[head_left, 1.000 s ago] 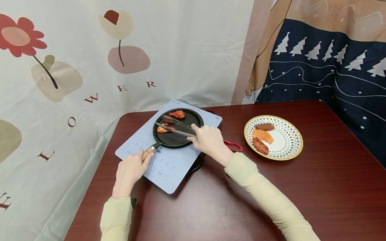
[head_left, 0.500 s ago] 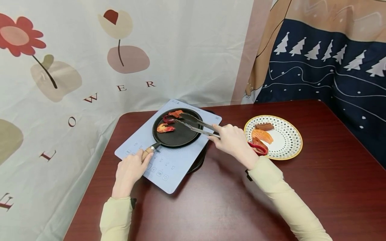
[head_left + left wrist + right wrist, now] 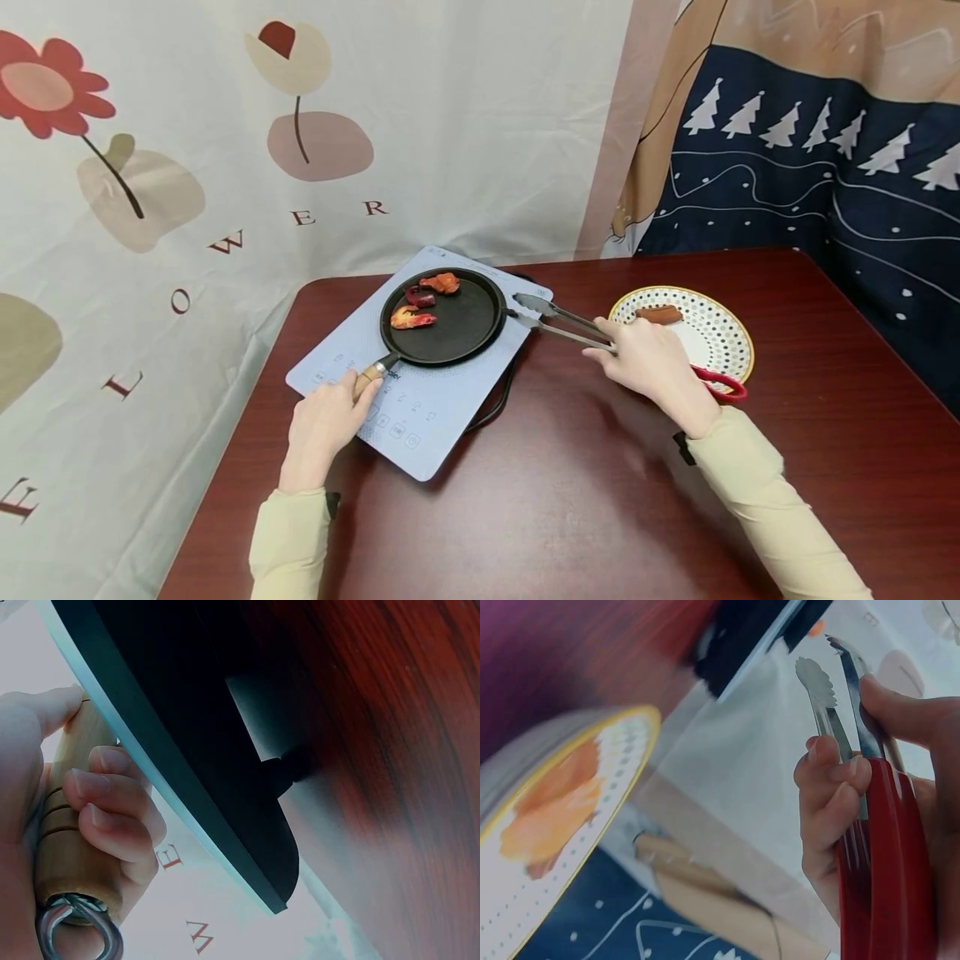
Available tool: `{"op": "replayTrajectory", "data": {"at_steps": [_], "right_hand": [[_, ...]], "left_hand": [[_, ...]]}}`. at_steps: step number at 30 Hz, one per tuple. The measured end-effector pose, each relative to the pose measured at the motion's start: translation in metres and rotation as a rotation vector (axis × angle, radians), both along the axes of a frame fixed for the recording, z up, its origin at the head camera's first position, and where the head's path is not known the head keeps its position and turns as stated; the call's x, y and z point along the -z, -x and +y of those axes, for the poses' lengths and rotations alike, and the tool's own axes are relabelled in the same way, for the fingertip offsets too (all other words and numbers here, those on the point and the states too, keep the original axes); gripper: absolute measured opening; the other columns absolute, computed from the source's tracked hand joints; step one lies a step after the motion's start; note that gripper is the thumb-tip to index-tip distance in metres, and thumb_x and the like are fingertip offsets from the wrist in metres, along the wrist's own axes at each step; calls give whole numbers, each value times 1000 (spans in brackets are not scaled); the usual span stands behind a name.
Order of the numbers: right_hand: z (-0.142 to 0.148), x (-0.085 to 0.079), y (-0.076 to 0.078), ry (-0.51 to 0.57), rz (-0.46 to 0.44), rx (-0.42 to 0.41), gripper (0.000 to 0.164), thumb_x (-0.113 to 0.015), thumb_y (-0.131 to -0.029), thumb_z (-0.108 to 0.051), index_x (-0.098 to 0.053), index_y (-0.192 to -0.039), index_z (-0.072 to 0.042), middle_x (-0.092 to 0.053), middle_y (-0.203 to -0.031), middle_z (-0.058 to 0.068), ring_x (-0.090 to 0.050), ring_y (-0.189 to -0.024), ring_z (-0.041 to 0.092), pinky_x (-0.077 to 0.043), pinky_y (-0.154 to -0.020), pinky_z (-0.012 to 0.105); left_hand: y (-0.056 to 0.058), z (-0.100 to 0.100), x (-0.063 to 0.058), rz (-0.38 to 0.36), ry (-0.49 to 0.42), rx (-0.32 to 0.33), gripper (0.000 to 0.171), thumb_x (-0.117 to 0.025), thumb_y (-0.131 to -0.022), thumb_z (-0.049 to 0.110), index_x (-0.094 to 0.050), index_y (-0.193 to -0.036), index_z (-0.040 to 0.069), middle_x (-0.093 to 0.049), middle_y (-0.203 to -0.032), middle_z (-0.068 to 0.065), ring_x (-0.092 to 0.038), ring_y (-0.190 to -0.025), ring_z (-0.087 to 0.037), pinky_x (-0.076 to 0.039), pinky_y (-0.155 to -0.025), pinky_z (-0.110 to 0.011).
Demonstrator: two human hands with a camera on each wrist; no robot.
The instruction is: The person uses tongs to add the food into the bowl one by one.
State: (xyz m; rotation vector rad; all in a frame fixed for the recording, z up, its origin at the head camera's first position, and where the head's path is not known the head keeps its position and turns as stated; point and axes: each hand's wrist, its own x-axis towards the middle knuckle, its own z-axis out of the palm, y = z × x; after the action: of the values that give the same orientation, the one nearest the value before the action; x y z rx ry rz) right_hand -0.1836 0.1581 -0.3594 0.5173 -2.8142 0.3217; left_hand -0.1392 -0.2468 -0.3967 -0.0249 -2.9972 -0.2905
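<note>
My left hand (image 3: 324,427) grips the wooden handle (image 3: 79,840) of a round black frying pan (image 3: 468,333) on the induction cooktop (image 3: 408,408). In the pan lie an orange-yellow shrimp (image 3: 412,317), a dark red curled piece (image 3: 420,297) and a reddish-orange drumstick-like piece (image 3: 441,283). My right hand (image 3: 654,367) holds metal tongs (image 3: 562,320) with red handles (image 3: 900,870). Their tips are apart with nothing between them, just right of the pan. The right hand overlaps the dotted plate (image 3: 723,342) in the head view, hiding food there.
On the plate a brown piece (image 3: 659,314) shows in the head view, and an orange salmon slice (image 3: 551,821) in the right wrist view. A black cable (image 3: 501,406) lies beside the cooktop. Behind the dark red table (image 3: 510,517) hangs a printed curtain (image 3: 480,125).
My right hand has carried the tongs rightward out of the pan, toward the plate. The dark red curled piece now shows fully between the other two. My left hand stays on the handle.
</note>
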Motion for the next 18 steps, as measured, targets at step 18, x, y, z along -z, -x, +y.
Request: {"op": "replayTrajectory", "data": {"at_steps": [18], "right_hand": [[100, -4, -26, -62, -201, 179, 52, -67, -81, -39, -59, -120, -7, -67, -81, 24, -50, -52, 26, -35, -40, 34]], "left_hand": [[1, 0, -1, -17, 1, -2, 39, -48, -93, 42, -46, -75, 7, -38, -51, -7, -41, -46, -22, -25, -41, -30]]}}
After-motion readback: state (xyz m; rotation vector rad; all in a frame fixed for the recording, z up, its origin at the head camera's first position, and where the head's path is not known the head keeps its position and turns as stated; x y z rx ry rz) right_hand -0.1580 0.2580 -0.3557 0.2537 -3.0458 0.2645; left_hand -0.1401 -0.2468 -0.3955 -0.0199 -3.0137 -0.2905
